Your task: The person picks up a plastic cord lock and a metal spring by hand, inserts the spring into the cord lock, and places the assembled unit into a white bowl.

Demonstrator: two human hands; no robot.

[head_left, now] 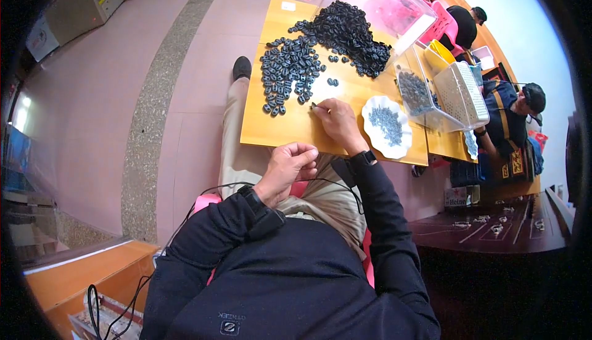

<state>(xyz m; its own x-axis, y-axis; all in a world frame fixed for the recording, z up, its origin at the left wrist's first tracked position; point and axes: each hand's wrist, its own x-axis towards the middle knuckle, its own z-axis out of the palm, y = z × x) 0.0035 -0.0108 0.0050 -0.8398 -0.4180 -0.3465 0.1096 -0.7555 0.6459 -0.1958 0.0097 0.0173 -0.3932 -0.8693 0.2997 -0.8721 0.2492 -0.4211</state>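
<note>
My right hand (340, 124) is low over the wooden table (290, 131), fingers pinched on a small black piece (314, 105). Closer to my body, my left hand (288, 170) is raised just off the table's front edge, thumb and fingers pressed together; whatever they may hold is too small to make out. Beyond my right hand lies a spread of black oval pieces with two holes (290, 72), and behind it a heap of dark pieces (345, 32). Beside my right wrist stands a white scalloped dish (374, 143) with small grey-blue parts in it.
A clear plastic bin (394, 1) stands behind the heap. To the right are a clear box of dark parts (416, 90), a white perforated basket (462, 96) and a yellow container (439, 53). A person (509, 109) sits further right. A thin black cable (209, 189) runs near my left wrist.
</note>
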